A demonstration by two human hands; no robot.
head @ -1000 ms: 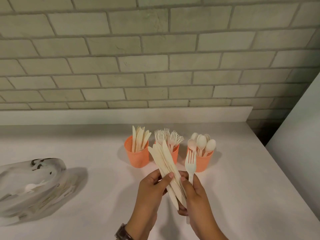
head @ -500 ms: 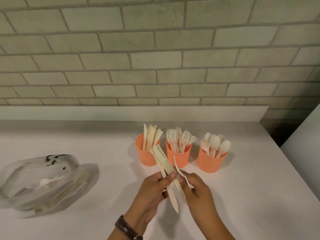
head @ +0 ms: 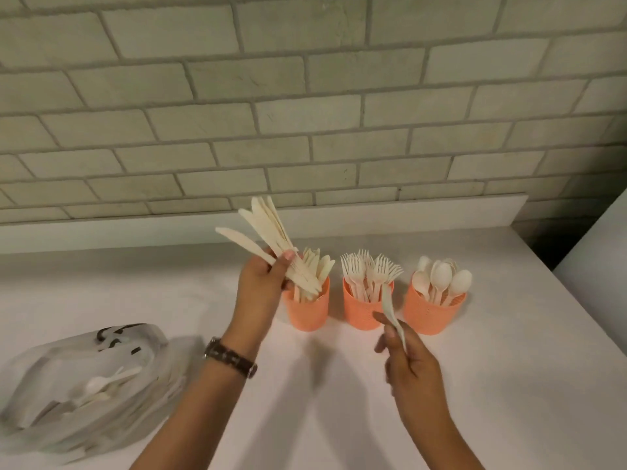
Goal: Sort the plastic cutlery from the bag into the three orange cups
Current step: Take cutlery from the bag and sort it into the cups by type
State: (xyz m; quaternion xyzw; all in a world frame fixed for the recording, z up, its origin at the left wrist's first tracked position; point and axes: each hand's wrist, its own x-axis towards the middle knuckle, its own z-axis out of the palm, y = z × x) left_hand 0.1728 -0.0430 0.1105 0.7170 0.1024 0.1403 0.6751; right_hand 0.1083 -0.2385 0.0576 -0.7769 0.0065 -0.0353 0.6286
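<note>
Three orange cups stand in a row near the wall: the left cup (head: 307,312) holds knives, the middle cup (head: 361,310) forks, the right cup (head: 432,315) spoons. My left hand (head: 261,286) grips a bundle of cream plastic knives (head: 268,232), their lower ends over the left cup's mouth. My right hand (head: 405,361) pinches a single fork (head: 390,307) by its handle, its head just in front of the middle cup's rim.
A crumpled clear plastic bag (head: 84,388) with some cutlery inside lies at the left on the white counter (head: 509,385). A brick wall with a low white ledge (head: 407,212) runs behind the cups. The counter's right edge drops off beside a white panel (head: 597,245).
My hands have parted. The left one carried the knife bundle up to the left cup; the right one took the fork toward the middle cup.
</note>
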